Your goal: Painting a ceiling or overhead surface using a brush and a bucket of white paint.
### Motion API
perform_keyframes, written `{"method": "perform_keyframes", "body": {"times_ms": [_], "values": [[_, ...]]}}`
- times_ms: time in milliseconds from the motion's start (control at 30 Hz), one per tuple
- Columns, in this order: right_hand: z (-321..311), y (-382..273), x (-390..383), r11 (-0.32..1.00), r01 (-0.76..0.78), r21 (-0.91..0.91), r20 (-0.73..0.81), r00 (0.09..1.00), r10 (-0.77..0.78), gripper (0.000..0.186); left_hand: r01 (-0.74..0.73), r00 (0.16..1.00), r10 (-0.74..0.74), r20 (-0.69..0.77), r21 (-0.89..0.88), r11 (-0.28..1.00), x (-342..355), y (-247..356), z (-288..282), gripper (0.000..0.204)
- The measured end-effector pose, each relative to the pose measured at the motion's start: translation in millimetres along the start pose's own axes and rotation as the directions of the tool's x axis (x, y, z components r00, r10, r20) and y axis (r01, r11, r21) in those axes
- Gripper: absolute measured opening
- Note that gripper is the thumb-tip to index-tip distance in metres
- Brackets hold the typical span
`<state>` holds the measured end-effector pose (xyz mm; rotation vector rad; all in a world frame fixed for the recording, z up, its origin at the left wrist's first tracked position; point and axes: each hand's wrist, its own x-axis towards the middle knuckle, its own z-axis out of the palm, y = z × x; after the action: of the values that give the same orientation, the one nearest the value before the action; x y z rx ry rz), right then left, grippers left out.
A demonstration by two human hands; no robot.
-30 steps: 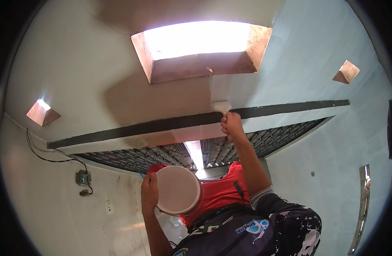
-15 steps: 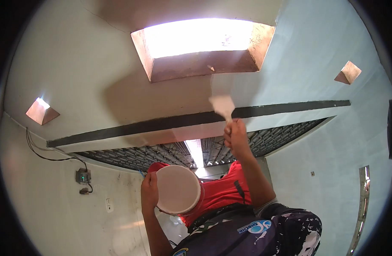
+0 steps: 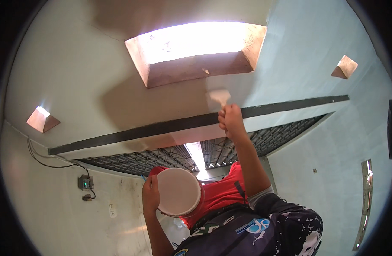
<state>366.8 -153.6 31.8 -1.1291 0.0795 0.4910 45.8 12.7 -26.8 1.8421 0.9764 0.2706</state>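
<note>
My right hand (image 3: 231,118) is closed on the handle of a paintbrush (image 3: 220,94), whose pale, slightly blurred head is against or very near the wall (image 3: 162,102), below a bright recessed window opening (image 3: 196,63) and just above a long dark band (image 3: 170,126). A lighter patch of paint lies around the brush. Lower down, my left hand (image 3: 150,194) grips the side of a round white bucket (image 3: 178,192) with pale contents, held in front of my red shorts (image 3: 219,190).
Small square recesses sit at left (image 3: 43,120) and right (image 3: 344,67). A dark metal grille (image 3: 290,132) runs below the band. A small electrical box (image 3: 85,182) with hanging cables is on the left wall; a narrow vertical slot (image 3: 365,202) is on the right.
My right hand and the brush dipped a little, then moved up and slightly left along the wall. My left hand and the bucket stay nearly where they were.
</note>
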Motion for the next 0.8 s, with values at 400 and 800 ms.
{"method": "perform_keyframes", "body": {"times_ms": [400, 800], "values": [[-72, 2, -31, 0.994, 0.097, -0.055, 0.084, 0.992, -0.092, 0.01, -0.045, 0.998, 0.044, 0.034, 0.027, 0.999, -4, 12, -1, 0.048], [-104, -22, 39, 0.997, 0.05, -0.052, -0.04, 0.998, -0.052, 0.012, -0.041, 0.999, 0.041, 0.006, 0.069, 0.997, -4, 11, 1, 0.05]]}}
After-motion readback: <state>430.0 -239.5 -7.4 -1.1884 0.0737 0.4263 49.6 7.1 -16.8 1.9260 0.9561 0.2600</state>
